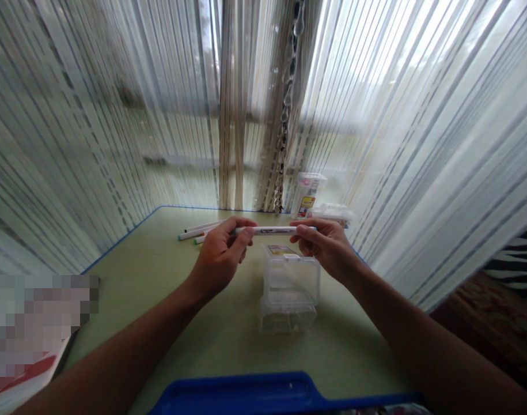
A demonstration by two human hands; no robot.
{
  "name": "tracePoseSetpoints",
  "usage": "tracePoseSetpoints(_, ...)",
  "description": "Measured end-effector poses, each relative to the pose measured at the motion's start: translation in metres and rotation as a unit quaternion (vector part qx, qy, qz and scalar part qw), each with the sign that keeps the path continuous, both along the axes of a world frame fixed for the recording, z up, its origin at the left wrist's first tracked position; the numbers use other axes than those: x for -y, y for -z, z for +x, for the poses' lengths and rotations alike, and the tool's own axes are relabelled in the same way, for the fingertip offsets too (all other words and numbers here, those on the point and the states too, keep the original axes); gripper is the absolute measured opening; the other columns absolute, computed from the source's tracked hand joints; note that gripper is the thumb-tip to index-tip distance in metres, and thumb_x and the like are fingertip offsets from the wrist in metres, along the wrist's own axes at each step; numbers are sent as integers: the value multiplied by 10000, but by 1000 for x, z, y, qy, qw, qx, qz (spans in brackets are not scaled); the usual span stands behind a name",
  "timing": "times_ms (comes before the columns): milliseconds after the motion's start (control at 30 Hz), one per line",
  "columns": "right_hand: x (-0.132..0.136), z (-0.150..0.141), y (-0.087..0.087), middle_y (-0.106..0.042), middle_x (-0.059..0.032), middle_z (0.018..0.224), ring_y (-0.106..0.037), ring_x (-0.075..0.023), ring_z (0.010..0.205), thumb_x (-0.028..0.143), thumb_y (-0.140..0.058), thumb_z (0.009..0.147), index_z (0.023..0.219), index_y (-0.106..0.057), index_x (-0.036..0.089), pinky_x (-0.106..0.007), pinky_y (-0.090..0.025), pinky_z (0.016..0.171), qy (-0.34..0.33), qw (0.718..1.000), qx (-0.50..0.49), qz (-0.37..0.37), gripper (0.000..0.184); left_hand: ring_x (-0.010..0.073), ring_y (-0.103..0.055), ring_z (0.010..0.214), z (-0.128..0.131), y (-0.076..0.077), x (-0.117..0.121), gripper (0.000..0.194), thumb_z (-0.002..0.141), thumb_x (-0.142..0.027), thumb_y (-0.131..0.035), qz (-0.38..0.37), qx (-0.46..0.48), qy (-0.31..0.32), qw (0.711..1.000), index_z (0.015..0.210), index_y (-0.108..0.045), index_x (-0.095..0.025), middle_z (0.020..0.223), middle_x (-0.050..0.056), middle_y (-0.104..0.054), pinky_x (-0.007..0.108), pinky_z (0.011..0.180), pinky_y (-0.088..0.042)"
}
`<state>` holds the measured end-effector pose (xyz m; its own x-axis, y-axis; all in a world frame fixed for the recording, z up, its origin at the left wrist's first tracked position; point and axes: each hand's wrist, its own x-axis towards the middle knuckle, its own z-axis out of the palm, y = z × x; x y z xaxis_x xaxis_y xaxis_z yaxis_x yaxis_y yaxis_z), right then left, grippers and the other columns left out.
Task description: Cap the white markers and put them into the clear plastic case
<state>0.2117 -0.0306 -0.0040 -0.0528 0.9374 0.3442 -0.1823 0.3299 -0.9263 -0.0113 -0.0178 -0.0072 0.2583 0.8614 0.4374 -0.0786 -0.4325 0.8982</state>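
Note:
A slim white marker (274, 230) with teal ends and dark print lies level in the air between both hands. My left hand (222, 251) pinches its left end between thumb and fingers. At the other end, my right hand (323, 245) grips it the same way. Below the marker stands a clear plastic case (291, 282) with its lid raised and a label at its back. Several white markers (189, 234) with coloured ends lie on the table behind my left hand, which partly hides them.
The pale green table (168, 311) has a blue edge. At the back right stand a tall clear container (309, 193) and a low clear plastic package (336, 213). A blue tray (241, 392) lies at the near edge. String curtains (181, 115) hang close behind the table.

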Motion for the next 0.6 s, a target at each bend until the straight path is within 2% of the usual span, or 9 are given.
tracePoseSetpoints(433, 1, 2, -2, -745, -64, 700, -536, -68, 435, 304, -746, 802, 903, -795, 159, -196, -394, 406, -27, 999, -21, -2, 183, 82, -484, 487, 0, -2, 0, 230, 914, -319, -557, -15, 30, 14, 999, 992, -636, -117, 698, -8, -557, 221, 443, -373)
tracePoseSetpoints(600, 1, 0, -2, -739, -53, 680, -515, -61, 425, 282, -793, 759, 894, -794, 170, -197, -386, 404, -17, 1000, -19, 1, 176, 78, -478, 482, -1, -2, -1, 231, 915, -328, -560, -7, 25, 12, 1000, 977, -639, -120, 698, -7, -562, 216, 441, -371)
